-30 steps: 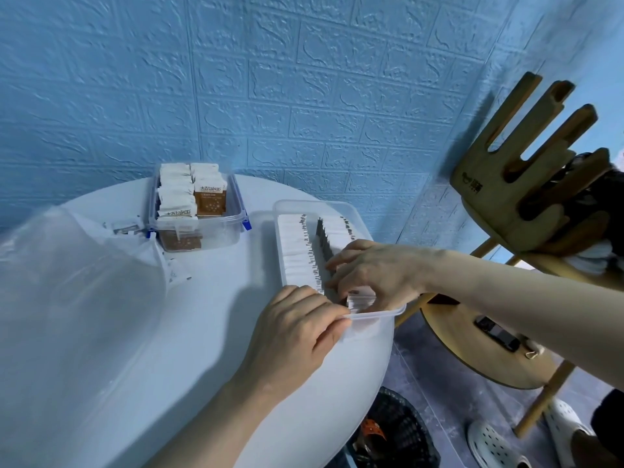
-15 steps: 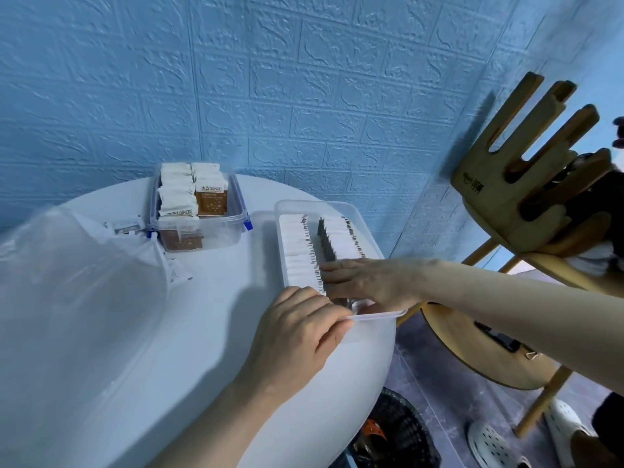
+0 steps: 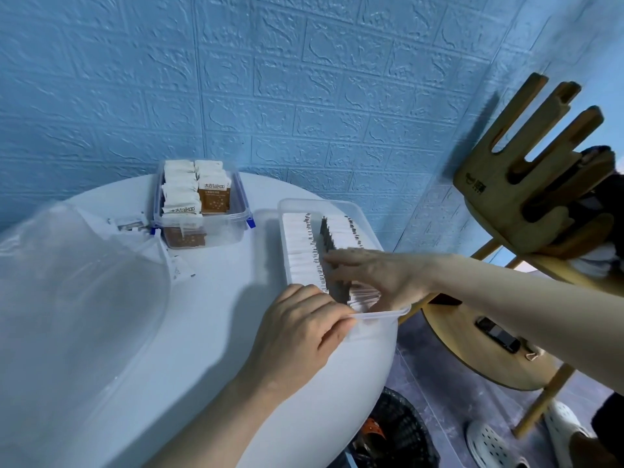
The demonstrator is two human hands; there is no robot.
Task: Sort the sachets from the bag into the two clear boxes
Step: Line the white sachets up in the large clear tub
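Observation:
A long clear box (image 3: 337,205) lies at the right of the round white table (image 3: 209,298), filled with rows of thin white sachets (image 3: 300,244). My left hand (image 3: 297,336) grips the box's near rim, fingers curled over the edge. With its fingers stretched flat, my right hand (image 3: 374,271) presses on the right row of sachets. A second clear box with blue clips (image 3: 236,228) stands at the back, holding brown-and-white sachets (image 3: 212,197). The clear plastic bag (image 3: 74,282) lies at the left, with a few loose sachets (image 3: 130,226) at its mouth.
The table's right edge runs just under the long box. Beyond it stand a wooden hand-shaped chair (image 3: 526,197) with a phone (image 3: 498,339) on its seat, a black waste basket (image 3: 391,434) on the floor, and white clogs (image 3: 489,447). A blue wall stands behind.
My right hand has flattened and slid further into the long box, over the right row of sachets. My left hand stays on the near rim.

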